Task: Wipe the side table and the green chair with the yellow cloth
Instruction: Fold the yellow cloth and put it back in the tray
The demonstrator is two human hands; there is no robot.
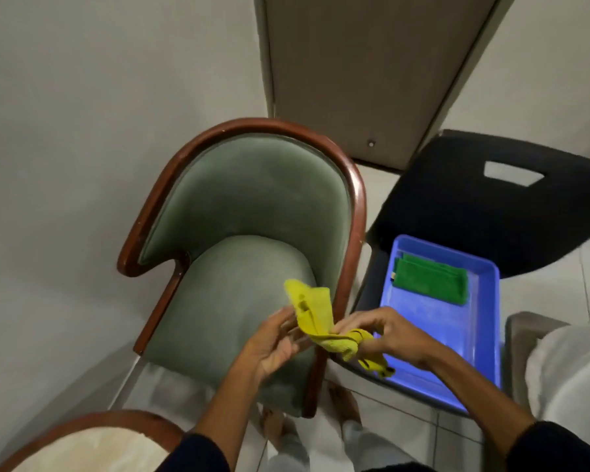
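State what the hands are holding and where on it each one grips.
Both hold the yellow cloth. The left hand pinches its upper, spread part; the right hand grips its bunched lower end, above the green chair.

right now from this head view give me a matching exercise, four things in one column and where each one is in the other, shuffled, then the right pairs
Things:
1. yellow cloth
2. green cloth
3. blue tray
4. green chair

Places:
A. on the black chair
B. in the corner, left of the black chair
C. held between the left hand and the right hand
D. folded in the tray's far end

Pairs: 1-C, 2-D, 3-A, 4-B
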